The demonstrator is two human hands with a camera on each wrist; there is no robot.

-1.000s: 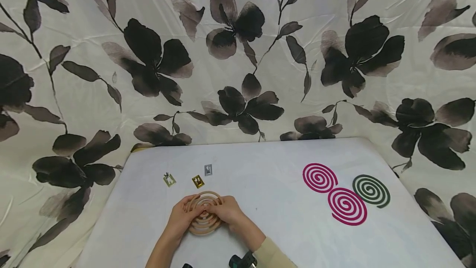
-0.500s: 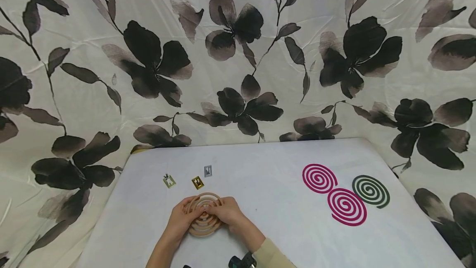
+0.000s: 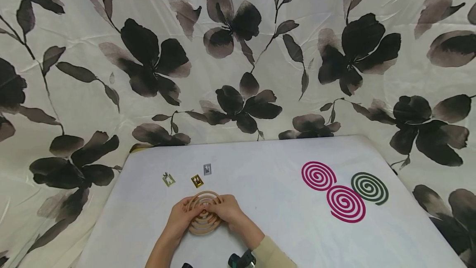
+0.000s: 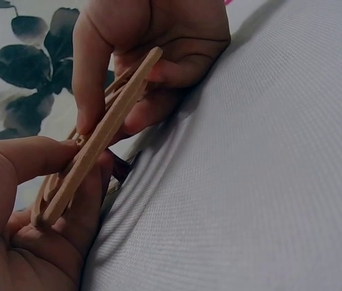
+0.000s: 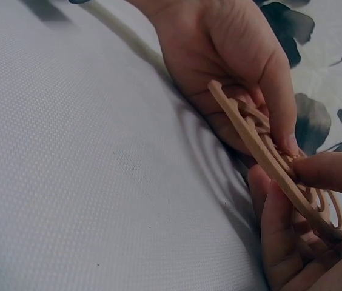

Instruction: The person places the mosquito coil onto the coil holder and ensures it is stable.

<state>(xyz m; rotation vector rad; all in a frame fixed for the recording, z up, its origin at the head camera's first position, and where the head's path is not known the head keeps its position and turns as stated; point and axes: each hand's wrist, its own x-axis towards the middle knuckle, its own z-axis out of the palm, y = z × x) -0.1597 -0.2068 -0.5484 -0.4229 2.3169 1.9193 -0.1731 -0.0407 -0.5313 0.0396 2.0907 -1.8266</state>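
Moved: hardly anything; the whole head view has shifted slightly, while both hands keep their hold on the tan coil (image 3: 205, 217) in about the same place.
Head, left hand: the left hand (image 3: 180, 215) grips the coil's left side, thumb on the upper face.
Head, right hand: the right hand (image 3: 229, 209) grips the opposite side, its thumb tip meeting the other thumb near the middle.
Tan coil: between the hands, on the near side of the white counter (image 3: 267, 164), nearer the left edge than the right.
Small frames: just beyond the coil, towards the far left corner, a pale green frame (image 3: 168, 180), a gold frame (image 3: 197, 181) and a silver frame (image 3: 207, 169) lie apart.
Other coils: towards the right edge, one pink coil (image 3: 318, 175) lies beyond a second pink coil (image 3: 346, 204), with a green coil (image 3: 370, 188) just beside the latter.
Backdrop: a flowered cloth (image 3: 290, 65) hangs behind the far edge.
Left wrist, coil: seen edge-on and tilted, pinched between thumbs and fingers; a dark thing beneath is too blurred to name.
Right wrist, shadow: the tilted coil is raised, and its ringed shadow (image 5: 204, 142) falls on the counter.
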